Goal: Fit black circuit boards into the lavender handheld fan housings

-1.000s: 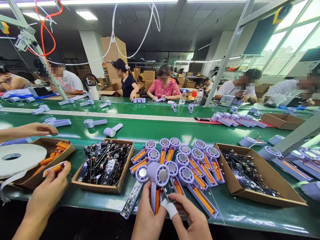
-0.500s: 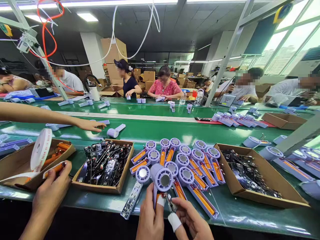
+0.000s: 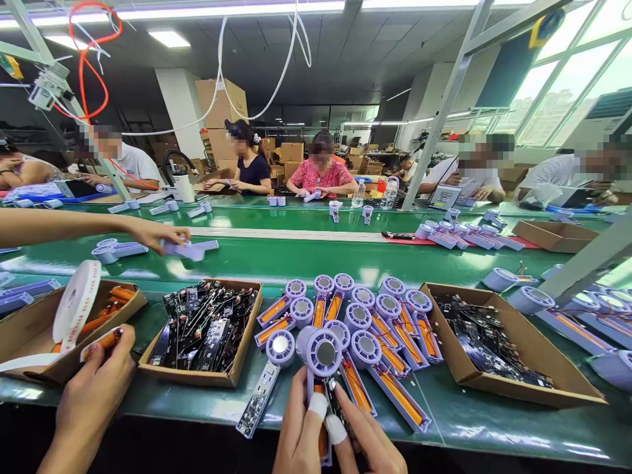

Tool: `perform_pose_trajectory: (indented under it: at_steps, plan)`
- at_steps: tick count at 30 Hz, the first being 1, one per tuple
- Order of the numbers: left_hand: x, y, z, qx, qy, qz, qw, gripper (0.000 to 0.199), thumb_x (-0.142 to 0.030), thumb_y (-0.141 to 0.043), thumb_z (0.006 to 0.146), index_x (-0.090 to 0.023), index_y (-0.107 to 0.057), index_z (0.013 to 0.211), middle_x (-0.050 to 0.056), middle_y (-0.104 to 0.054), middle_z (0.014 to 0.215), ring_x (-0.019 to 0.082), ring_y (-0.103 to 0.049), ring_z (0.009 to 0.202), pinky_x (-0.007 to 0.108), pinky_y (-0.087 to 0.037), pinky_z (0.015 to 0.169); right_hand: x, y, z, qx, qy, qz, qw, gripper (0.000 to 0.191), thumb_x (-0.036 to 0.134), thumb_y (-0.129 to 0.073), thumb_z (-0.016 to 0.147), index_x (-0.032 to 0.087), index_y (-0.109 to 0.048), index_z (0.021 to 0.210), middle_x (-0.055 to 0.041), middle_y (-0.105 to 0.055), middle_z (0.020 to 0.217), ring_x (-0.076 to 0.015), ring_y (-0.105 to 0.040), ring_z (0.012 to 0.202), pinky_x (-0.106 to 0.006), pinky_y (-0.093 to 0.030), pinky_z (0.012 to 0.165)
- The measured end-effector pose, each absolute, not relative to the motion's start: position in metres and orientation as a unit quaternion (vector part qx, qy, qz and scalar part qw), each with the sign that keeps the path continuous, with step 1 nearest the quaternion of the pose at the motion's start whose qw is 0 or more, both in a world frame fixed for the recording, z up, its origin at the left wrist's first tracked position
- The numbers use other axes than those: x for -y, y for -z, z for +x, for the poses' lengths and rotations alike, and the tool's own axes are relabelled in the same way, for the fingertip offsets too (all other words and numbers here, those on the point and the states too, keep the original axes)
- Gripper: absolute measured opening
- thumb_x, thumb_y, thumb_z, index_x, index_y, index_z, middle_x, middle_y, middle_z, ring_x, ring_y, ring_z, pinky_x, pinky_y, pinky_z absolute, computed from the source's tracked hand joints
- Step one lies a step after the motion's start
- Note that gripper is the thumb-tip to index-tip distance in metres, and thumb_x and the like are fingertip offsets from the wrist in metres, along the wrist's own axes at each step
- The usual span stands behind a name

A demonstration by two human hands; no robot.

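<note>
Low in the middle, my left hand [image 3: 299, 424] is closed around a lavender handheld fan housing [image 3: 311, 349], its round head pointing up. An orange battery [image 3: 322, 431] shows in its open handle. My right hand [image 3: 370, 428], with white tape on a finger as on my left, pinches a dark circuit board [image 3: 336, 405] against the handle's right side; fingers hide much of it. Just left lies a fan housing with a board in its handle [image 3: 257, 401]. Behind and right, several fan housings with orange batteries [image 3: 399, 395] lie in a cluster.
Cardboard trays of circuit boards stand left [image 3: 234, 378] and right [image 3: 523, 392]. At far left, a co-worker's hand [image 3: 96, 395] holds an orange battery beside a label roll [image 3: 76, 306]; another hand [image 3: 153, 234] reaches over the green conveyor [image 3: 296, 253]. People sit across the line.
My right hand has brought the circuit board closer against the handle, which is now more upright. The co-worker's reaching hand has moved left and taken hold of a fan housing on the conveyor.
</note>
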State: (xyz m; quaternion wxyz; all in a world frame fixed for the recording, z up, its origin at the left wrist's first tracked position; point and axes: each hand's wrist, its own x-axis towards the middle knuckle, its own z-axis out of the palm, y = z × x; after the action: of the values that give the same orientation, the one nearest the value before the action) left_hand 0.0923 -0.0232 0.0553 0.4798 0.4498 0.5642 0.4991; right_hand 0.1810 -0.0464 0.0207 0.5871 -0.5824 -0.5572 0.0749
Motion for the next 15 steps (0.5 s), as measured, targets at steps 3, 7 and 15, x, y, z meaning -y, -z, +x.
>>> perform_pose_trajectory:
  at_steps: [3, 7, 15]
  plan:
    - [0.026, -0.048, 0.089, -0.553, -0.513, 0.440, 0.487, 0.038, -0.039, -0.054, 0.087, -0.025, -0.066, 0.120, 0.004, -0.054, 0.144, 0.029, -0.043, 0.137, 0.038, -0.035, 0.113, 0.043, -0.019, 0.177, 0.577, -0.056, -0.583, 0.569, 0.035, 0.028, -0.048, 0.097, 0.021, -0.064, 0.127, -0.0101, -0.074, 0.095, -0.0152, -0.070, 0.060, -0.021, -0.055, 0.052]
    - [0.027, -0.044, 0.083, -0.550, -0.524, 0.459, 0.461, 0.032, -0.036, -0.061, 0.082, -0.025, -0.071, 0.110, 0.005, -0.056, 0.142, 0.032, -0.045, 0.136, 0.041, -0.036, 0.114, 0.043, -0.014, 0.172, 0.618, 0.005, -0.597, 0.512, 0.042, 0.021, -0.039, 0.098, 0.021, -0.055, 0.137, -0.0110, -0.074, 0.096, -0.0173, -0.071, 0.062, -0.022, -0.056, 0.050]
    - [0.023, -0.050, 0.079, -0.524, -0.529, 0.441, 0.501, 0.041, -0.039, -0.062, 0.082, -0.023, -0.067, 0.119, 0.006, -0.057, 0.141, 0.030, -0.043, 0.137, 0.039, -0.036, 0.114, 0.042, -0.029, 0.173, 0.691, 0.055, -0.592, 0.410, 0.058, 0.013, -0.034, 0.094, 0.020, -0.029, 0.152, -0.0087, -0.074, 0.091, -0.0177, -0.071, 0.056, -0.023, -0.057, 0.047]
